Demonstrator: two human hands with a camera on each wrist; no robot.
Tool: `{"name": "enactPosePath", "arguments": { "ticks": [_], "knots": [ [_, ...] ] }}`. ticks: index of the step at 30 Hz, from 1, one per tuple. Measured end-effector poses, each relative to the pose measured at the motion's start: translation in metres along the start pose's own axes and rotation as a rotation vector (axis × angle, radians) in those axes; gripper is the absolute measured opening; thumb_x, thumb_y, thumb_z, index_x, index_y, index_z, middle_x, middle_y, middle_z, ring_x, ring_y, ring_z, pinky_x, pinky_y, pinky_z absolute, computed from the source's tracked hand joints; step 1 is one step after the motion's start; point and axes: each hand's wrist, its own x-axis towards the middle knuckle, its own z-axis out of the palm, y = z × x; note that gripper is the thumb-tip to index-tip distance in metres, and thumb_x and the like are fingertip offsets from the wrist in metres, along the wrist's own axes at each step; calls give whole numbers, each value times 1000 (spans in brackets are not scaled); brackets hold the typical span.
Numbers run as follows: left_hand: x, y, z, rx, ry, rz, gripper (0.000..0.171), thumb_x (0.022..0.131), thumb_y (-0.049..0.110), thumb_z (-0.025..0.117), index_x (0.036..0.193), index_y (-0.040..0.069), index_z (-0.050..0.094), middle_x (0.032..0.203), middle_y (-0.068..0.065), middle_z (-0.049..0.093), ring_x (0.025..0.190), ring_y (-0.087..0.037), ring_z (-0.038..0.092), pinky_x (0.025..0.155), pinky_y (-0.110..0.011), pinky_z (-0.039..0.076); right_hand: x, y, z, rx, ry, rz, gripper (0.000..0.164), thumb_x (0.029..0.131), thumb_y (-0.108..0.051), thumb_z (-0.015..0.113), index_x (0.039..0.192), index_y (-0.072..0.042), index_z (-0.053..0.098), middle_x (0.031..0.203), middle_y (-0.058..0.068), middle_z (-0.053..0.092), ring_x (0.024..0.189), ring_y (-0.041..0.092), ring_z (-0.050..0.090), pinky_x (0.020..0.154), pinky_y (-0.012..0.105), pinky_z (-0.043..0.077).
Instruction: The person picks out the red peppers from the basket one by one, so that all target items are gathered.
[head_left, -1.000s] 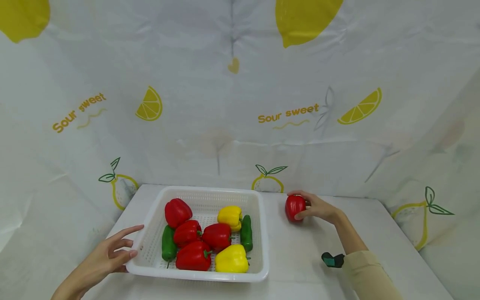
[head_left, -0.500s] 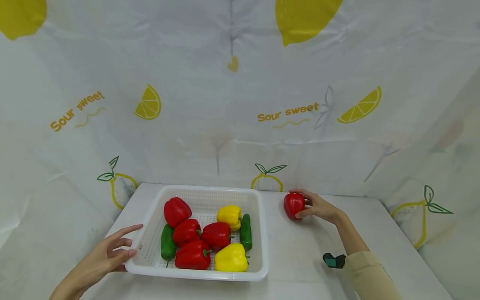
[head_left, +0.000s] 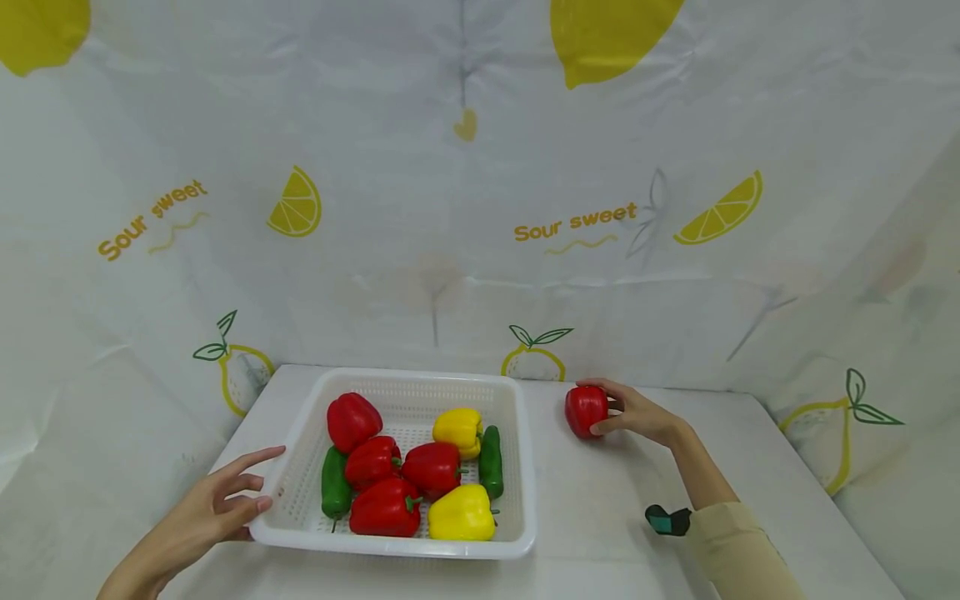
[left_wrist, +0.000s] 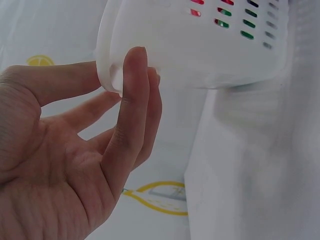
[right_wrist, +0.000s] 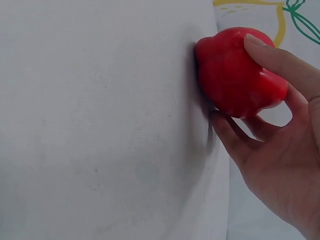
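A white plastic basket [head_left: 528, 467] holds red bell peppers [head_left: 386, 507], two yellow bell peppers [head_left: 460, 513] and two long green peppers [head_left: 491, 462]. My left hand [head_left: 202, 512] is at its front left corner. The left wrist view shows thumb and fingers pinching the basket rim [left_wrist: 104, 50] from both sides. Right of the basket, my right hand [head_left: 633, 414] grips another red bell pepper [right_wrist: 235, 70] between thumb and fingers, low over the table. Part of that pepper's far side is hidden by the hand.
The white table [head_left: 592, 508] ends at a back curtain [head_left: 420, 208] printed with lemons. A dark band with a green patch [head_left: 667, 521] is at the right wrist, beside a beige sleeve [head_left: 738, 546].
The red bell pepper in my right hand has shifted very slightly left. My left hand stays on the basket rim, and the view has tilted a little.
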Motion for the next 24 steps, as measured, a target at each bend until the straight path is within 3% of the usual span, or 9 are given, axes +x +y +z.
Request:
{"name": "enactPosePath", "arguments": {
  "ticks": [11,18,24],
  "knots": [
    [-1,2,0,-2,10,-18,55,112,23,59,147,63,44,124,-9,66,101,-11,74,84,-35,69,-3,-1,-6,-13,-2,22,89,91,-21,83,166,-8,36,168,28,35,154,57,33,107,55,60],
    [-2,2,1,3,16,-25,56,112,23,60,148,62,44,125,-9,65,101,-10,73,84,-35,68,-10,-9,-18,-89,27,-67,88,94,-22,80,167,-5,33,172,31,29,155,64,31,110,61,58],
    [-2,1,1,-5,8,2,57,112,20,59,153,57,44,125,-10,65,102,-11,74,83,-36,69,-12,-29,-23,-145,79,-147,84,96,-16,79,165,-1,33,172,33,29,153,66,33,115,71,49]
  ]
}}
